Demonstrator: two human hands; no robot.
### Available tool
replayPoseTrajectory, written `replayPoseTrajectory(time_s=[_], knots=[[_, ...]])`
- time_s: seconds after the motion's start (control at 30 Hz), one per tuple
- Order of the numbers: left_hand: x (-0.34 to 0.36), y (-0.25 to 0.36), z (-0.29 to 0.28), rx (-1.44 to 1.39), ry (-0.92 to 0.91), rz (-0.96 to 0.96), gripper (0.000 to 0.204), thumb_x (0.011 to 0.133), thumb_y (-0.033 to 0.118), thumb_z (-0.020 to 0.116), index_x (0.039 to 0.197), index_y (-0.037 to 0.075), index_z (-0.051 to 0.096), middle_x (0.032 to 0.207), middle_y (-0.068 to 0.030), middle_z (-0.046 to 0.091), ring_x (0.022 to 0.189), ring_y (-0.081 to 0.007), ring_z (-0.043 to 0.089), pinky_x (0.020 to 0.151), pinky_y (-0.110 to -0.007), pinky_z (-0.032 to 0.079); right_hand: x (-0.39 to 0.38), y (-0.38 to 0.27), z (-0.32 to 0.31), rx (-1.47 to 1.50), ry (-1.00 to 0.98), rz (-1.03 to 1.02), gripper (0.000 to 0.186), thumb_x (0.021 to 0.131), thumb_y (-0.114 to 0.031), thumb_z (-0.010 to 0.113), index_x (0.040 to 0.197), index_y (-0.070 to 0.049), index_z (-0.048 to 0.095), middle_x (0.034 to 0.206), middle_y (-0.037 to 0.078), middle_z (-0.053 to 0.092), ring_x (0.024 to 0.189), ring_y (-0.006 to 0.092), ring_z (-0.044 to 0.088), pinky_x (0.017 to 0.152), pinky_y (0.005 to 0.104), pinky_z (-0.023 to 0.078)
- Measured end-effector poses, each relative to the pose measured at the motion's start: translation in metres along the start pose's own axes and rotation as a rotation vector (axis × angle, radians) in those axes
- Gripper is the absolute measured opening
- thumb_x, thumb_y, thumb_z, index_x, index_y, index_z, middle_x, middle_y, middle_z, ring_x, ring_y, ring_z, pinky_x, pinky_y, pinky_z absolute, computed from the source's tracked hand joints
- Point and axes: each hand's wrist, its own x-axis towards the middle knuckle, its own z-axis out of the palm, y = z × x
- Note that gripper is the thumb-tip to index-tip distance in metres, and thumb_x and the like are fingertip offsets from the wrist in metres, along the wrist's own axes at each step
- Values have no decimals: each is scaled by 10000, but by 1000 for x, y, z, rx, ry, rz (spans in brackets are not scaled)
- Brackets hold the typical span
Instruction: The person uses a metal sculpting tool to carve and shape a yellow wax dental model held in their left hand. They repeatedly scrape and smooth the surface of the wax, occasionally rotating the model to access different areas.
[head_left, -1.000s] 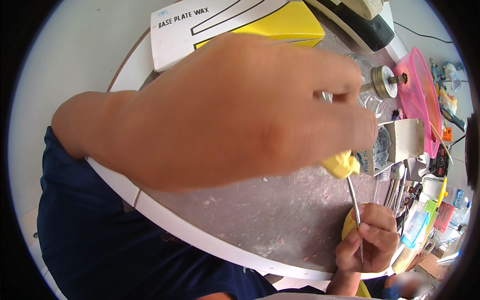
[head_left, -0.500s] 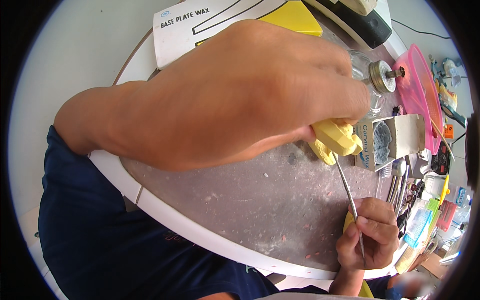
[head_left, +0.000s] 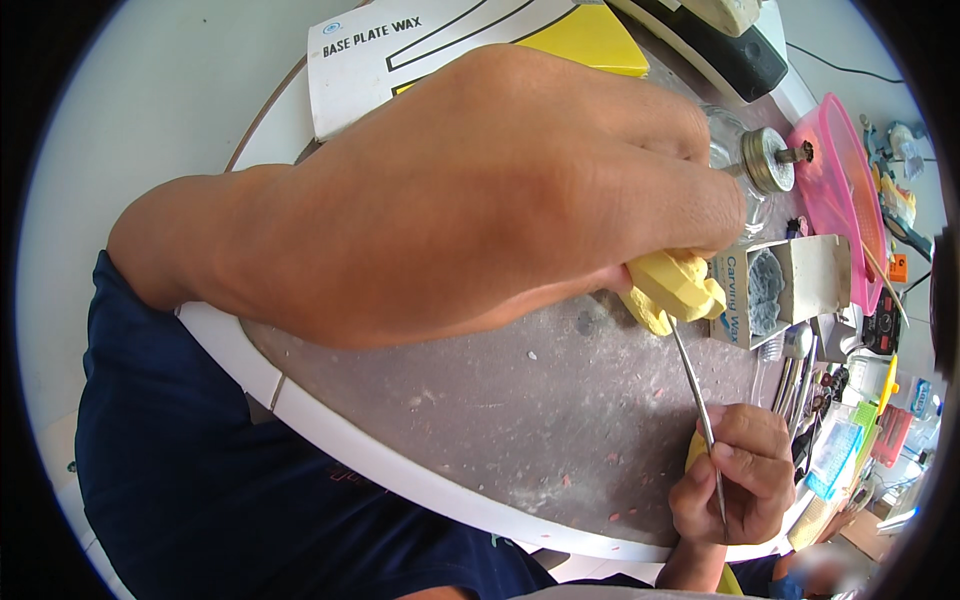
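Note:
My left hand (head_left: 540, 190) reaches across from the left, its back toward me. Its fingers are closed round a yellow plaster cast (head_left: 675, 285) with a lumpy, cut surface; most of the grip is hidden under the hand. At the lower right, my right hand (head_left: 740, 475) pinches a thin metal carving tool (head_left: 694, 385) between thumb and fingers. The tool's upper tip meets the lower edge of the cast. Something yellow shows in part behind the right fingers, too covered to name.
A white and yellow flat box (head_left: 420, 40) lies at the back. Beyond my left fingers stand a glass spirit lamp (head_left: 768, 160), a small opened carton (head_left: 815, 275) and a pink basket (head_left: 830, 180). Metal tools (head_left: 795, 375) lie at the right. Crumbs dot the brown tabletop (head_left: 480, 400).
The whole view has shifted very slightly. The tool's tip stays against the cast, and both hands keep their hold with only a tiny movement of the right one.

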Motion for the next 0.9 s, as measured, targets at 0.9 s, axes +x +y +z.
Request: replayPoseTrajectory(time_s=[0.9], knots=[[-5, -4, -8, -8, -72, 17, 389, 687, -25, 723, 1041, 70, 591, 1036, -68, 598, 937, -276, 602, 769, -358, 507, 56, 4, -23, 218, 360, 144, 114, 949, -28, 524, 1020, 40, 581, 948, 184, 690, 847, 192, 682, 814, 313, 541]])
